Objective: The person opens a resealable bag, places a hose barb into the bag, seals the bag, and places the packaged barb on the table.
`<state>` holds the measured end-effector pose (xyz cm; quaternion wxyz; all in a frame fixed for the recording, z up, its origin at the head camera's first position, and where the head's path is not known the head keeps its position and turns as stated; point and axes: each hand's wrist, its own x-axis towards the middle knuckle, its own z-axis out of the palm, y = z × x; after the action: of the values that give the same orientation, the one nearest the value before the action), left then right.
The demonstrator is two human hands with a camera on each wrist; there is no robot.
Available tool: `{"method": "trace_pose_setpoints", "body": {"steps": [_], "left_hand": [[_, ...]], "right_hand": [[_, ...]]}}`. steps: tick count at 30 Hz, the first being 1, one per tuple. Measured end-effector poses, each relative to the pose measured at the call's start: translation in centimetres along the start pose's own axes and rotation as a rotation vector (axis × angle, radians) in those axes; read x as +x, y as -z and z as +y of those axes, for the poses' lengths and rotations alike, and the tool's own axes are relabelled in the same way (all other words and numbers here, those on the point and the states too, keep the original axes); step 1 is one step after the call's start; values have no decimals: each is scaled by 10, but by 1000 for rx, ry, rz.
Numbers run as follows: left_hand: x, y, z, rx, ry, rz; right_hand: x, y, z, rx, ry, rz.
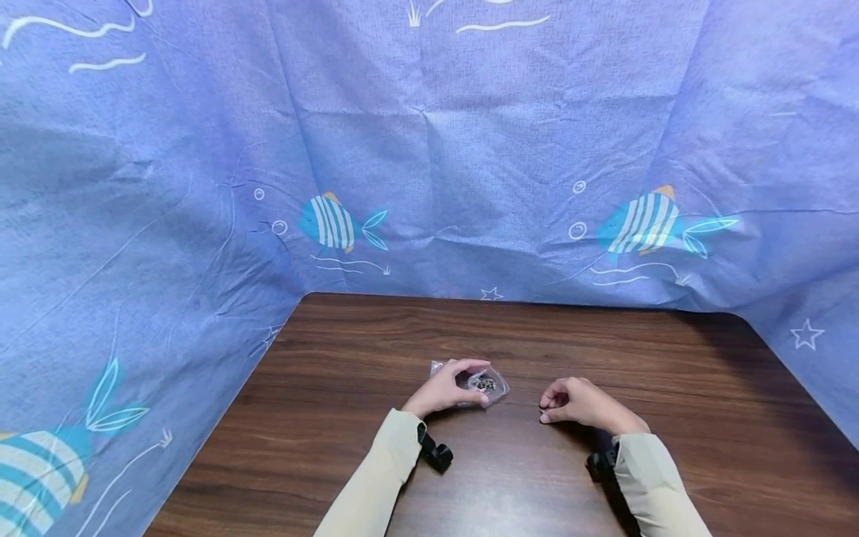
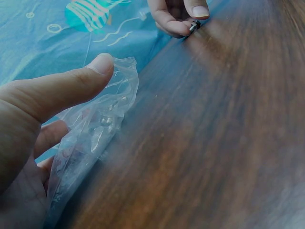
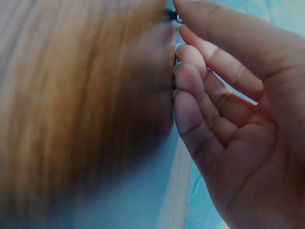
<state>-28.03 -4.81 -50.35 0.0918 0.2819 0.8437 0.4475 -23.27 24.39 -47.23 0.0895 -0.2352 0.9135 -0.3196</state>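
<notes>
A clear plastic bag (image 1: pixel 499 389) lies on the table with several small dark-and-silver pieces (image 1: pixel 485 384) inside it. My left hand (image 1: pixel 446 388) curls round the bag, its thumb on the near side and index finger on the far side. In the left wrist view the thumb lies against the top of the clear film. To the right, my right hand (image 1: pixel 582 403) pinches a small black-and-silver piece (image 2: pixel 194 26) between thumb and index finger, just at the tabletop. The right wrist view shows only part of this piece (image 3: pixel 171 15), so its exact kind is unclear.
The dark brown wooden table (image 1: pixel 349 350) spreads around both hands. A blue cloth (image 1: pixel 496 164) with fish drawings hangs behind it and along the sides. Each wrist carries a black camera mount, such as the left one (image 1: pixel 436 453).
</notes>
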Motion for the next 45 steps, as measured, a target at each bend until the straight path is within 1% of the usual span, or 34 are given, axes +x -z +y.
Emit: {"method": "trace_pose_setpoints", "body": {"steps": [4, 12, 17, 22, 29, 39, 45], "left_hand": [[-1, 0, 0, -1, -9, -1], [0, -3, 1, -7, 10, 0], [0, -1, -1, 2, 8, 3], [0, -1, -2, 12, -9, 7], [0, -1, -1, -19, -15, 23], [0, 0, -1, -7, 13, 11], [0, -1, 0, -25, 15, 10]], "right_hand": [[-1, -2, 0, 9, 1, 9], [-4, -6, 6, 7, 10, 34], [-3, -6, 5, 21, 36, 38], [-4, -7, 3, 6, 66, 43], [-3, -4, 2, -8, 58, 16], [3, 2, -3, -58, 42, -27], [8, 7, -7, -77, 24, -44]]}}
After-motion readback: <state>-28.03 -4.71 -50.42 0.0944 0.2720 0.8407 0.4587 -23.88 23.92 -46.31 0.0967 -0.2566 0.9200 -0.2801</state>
